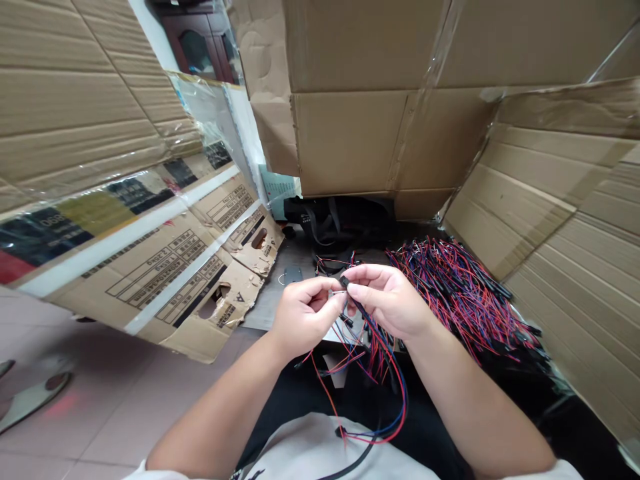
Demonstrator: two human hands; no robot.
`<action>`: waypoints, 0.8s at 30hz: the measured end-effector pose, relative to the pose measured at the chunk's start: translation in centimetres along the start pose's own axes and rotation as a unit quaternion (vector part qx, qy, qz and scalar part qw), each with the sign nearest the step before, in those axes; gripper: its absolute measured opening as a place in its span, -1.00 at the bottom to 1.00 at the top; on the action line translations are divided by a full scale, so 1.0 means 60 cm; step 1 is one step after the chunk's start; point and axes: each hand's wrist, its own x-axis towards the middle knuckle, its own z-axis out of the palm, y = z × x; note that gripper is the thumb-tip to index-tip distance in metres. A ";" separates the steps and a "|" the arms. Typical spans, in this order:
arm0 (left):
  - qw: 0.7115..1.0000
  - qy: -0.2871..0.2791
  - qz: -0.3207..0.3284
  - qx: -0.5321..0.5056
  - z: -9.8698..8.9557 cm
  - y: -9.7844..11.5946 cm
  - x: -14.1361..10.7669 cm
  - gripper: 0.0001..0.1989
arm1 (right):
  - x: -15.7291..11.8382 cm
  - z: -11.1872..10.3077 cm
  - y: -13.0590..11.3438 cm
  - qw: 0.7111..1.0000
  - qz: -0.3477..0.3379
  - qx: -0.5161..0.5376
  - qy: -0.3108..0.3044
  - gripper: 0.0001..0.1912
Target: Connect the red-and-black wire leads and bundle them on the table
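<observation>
Both hands meet at the middle over the table. My right hand [387, 300] pinches a small black connector [345, 282] between thumb and fingers. Red, blue and black wires [395, 373] hang from it and curve down to another black connector [341, 433] above my lap. On the left side of the connector, my left hand [310, 312] has thumb and forefinger pressed together on a thin light-coloured wire end, too small to make out well. Loose red and blue wires [350, 363] lie below the hands.
A large heap of red, blue and black wires [455, 293] lies at the right. Cardboard walls [355, 140] surround the table. Behind the hands are a black bag [345, 223] and a small grey object [293, 275]. A foot in a sandal [37, 400] shows at far left.
</observation>
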 end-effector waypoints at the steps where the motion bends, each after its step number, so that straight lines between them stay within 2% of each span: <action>1: 1.000 0.001 0.007 0.009 -0.001 0.000 0.000 -0.93 | 0.000 0.001 -0.001 1.000 -0.002 0.000 0.003 -0.73; 8: 0.988 0.033 0.116 0.097 -0.004 0.003 -0.001 -0.88 | -0.003 0.005 -0.001 1.000 -0.013 0.002 0.013 -0.75; 12: 0.979 0.038 0.139 0.146 -0.006 0.000 -0.002 -0.87 | -0.003 0.004 0.002 1.000 -0.013 0.001 0.009 -0.75; 20: 0.994 0.036 0.049 0.088 -0.005 -0.007 -0.008 -0.93 | -0.003 0.002 0.001 1.000 -0.017 0.004 0.015 -0.75; 24: 0.993 0.024 0.032 0.107 -0.007 -0.007 -0.009 -0.87 | -0.004 0.002 0.002 1.000 -0.016 0.002 0.018 -0.74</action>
